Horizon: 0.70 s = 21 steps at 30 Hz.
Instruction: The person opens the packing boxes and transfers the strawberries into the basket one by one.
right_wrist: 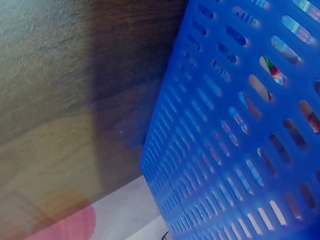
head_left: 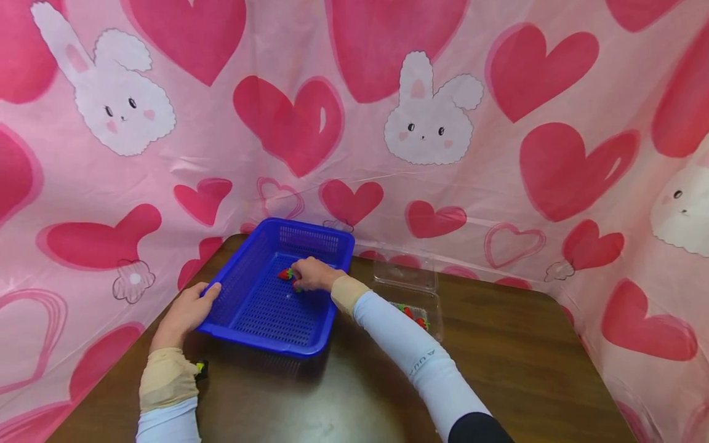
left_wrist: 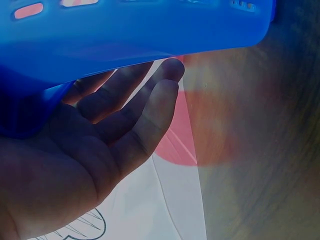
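Observation:
A blue slotted plastic basket is tilted over the table. My left hand grips its left rim, thumb over the top. In the left wrist view, the fingers of my left hand reach under the blue rim. Inside the basket, my right hand pinches a strawberry low between the fingertips, partly hidden by them. Another strawberry lies just left of those fingertips. From the right wrist, the basket's slotted wall covers most of the hand, with bits of red and green showing through.
Right of the basket, a clear plastic box with several strawberries stands on the brown table, its lid raised behind. A small black and yellow object is by the left wrist. Pink heart-print cloth hangs behind.

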Each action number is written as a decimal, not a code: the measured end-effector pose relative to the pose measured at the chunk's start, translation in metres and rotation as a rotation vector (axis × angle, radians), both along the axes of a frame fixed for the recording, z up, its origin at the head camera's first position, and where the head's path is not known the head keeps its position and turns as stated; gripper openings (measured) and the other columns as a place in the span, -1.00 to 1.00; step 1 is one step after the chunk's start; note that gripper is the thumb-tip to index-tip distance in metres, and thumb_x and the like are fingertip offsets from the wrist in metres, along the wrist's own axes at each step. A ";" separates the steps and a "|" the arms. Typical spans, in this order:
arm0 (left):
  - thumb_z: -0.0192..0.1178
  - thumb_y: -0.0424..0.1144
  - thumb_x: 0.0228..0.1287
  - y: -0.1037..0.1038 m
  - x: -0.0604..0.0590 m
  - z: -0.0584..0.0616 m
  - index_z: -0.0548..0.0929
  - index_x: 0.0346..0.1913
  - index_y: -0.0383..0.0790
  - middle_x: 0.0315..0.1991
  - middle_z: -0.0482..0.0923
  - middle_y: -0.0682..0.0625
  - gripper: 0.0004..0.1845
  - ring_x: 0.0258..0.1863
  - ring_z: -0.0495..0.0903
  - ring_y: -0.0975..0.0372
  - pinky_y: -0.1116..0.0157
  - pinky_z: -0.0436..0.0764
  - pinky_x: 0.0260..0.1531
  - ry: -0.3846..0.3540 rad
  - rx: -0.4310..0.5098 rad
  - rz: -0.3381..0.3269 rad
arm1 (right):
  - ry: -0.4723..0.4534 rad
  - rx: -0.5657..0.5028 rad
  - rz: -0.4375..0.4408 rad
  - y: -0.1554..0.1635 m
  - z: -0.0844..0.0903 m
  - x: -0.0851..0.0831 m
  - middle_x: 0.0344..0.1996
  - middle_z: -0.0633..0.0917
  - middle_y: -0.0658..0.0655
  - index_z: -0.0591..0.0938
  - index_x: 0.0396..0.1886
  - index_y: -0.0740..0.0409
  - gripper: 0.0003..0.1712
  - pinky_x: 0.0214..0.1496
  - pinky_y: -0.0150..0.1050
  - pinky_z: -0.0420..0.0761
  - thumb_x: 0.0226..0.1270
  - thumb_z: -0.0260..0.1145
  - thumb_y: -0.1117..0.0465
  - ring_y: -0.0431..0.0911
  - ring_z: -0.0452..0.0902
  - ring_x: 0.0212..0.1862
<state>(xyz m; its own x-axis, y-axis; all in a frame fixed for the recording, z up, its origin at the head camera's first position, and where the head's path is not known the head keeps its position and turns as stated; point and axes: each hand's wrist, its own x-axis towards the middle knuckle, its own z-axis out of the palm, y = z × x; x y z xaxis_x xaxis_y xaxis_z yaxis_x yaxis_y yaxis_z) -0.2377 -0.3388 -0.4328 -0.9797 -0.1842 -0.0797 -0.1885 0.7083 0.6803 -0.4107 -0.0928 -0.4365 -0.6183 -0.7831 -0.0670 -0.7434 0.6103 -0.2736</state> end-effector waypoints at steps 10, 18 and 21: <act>-0.29 0.15 0.54 0.003 -0.001 0.002 0.31 0.30 -0.52 0.12 0.45 -0.50 -0.27 0.06 0.46 -0.25 -0.25 0.37 0.16 -0.015 0.016 -0.002 | 0.000 -0.006 -0.023 0.005 0.000 0.000 -0.56 0.49 -0.07 0.43 -0.53 0.04 -0.73 -0.43 -0.45 0.39 0.30 0.34 0.28 -0.25 0.46 -0.48; -0.28 0.14 0.55 0.002 0.000 0.000 0.36 0.25 -0.51 0.08 0.47 -0.48 -0.30 0.02 0.48 -0.22 -0.20 0.40 0.12 -0.002 0.007 0.006 | 0.099 -0.070 0.017 0.010 0.011 0.006 -0.56 0.47 -0.10 0.47 -0.46 0.01 -0.82 -0.44 -0.45 0.36 0.33 0.27 0.22 -0.24 0.38 -0.50; -0.29 0.14 0.55 0.000 0.001 0.000 0.37 0.25 -0.50 0.07 0.48 -0.47 -0.30 0.01 0.48 -0.21 -0.19 0.41 0.11 -0.001 0.012 0.007 | 0.119 -0.135 0.033 0.016 0.023 0.011 -0.58 0.45 -0.10 0.44 -0.45 0.02 -0.82 -0.47 -0.45 0.33 0.31 0.26 0.24 -0.25 0.35 -0.53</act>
